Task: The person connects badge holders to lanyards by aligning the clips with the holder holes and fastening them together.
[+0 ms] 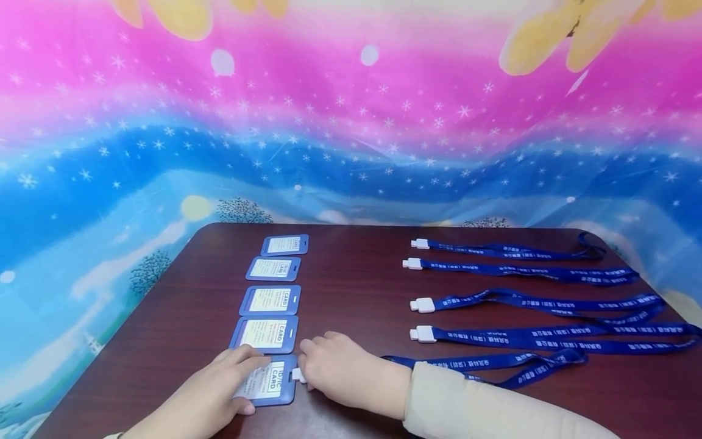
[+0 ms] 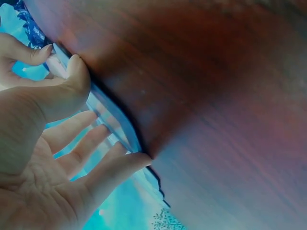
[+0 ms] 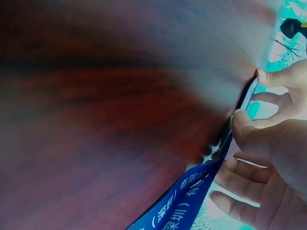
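Note:
Nearest the person lies a blue-framed ID card holder (image 1: 283, 396) marked "ID/IC CARD". My left hand (image 1: 214, 387) holds it across the card, thumb on the near edge and fingers along the far side. In the left wrist view the card holder (image 2: 115, 117) appears edge-on between that thumb and fingers. My right hand (image 1: 345, 372) pinches the white clip (image 1: 298, 375) of a blue lanyard at the holder's slotted end. The lanyard's strap (image 3: 180, 203) trails from the fingers in the right wrist view. Fingers hide whether the clip passes through the slot.
Several more blue card holders (image 1: 269, 300) lie in a column beyond the left hand on the brown table (image 1: 351, 286). Several blue lanyards (image 1: 521, 337) with white clips stretch out in rows on the right. A colourful patterned cloth (image 1: 351, 140) hangs behind the table.

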{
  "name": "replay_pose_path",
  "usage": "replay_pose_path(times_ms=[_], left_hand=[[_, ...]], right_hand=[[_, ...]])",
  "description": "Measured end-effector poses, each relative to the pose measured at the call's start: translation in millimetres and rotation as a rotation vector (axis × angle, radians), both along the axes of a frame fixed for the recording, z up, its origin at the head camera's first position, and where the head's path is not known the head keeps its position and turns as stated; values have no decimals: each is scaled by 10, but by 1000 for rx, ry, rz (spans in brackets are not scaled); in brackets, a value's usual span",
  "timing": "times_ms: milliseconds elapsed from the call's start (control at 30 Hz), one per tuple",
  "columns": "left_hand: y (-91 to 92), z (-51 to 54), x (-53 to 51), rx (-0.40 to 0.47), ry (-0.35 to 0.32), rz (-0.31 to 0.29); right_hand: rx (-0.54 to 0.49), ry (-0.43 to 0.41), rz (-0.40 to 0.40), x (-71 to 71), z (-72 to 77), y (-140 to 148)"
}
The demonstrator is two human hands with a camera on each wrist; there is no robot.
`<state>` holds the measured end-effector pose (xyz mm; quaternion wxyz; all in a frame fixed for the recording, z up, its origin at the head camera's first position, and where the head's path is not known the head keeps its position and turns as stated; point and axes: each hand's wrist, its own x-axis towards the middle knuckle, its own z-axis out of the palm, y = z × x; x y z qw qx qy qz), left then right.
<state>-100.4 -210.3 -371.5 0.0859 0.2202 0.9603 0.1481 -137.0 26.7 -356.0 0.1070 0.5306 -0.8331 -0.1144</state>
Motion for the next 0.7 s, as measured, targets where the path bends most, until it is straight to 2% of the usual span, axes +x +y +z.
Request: replay_pose_path(times_ms=[367, 533, 700], left_hand=[[-14, -7, 6, 6, 60, -34], [1, -10, 14, 12, 73, -19], [27, -11, 13, 21, 62, 10]], right_hand=[[50, 156, 128, -69, -16, 27], [49, 212, 184, -93, -38, 50], [16, 291, 205, -82, -78, 58]])
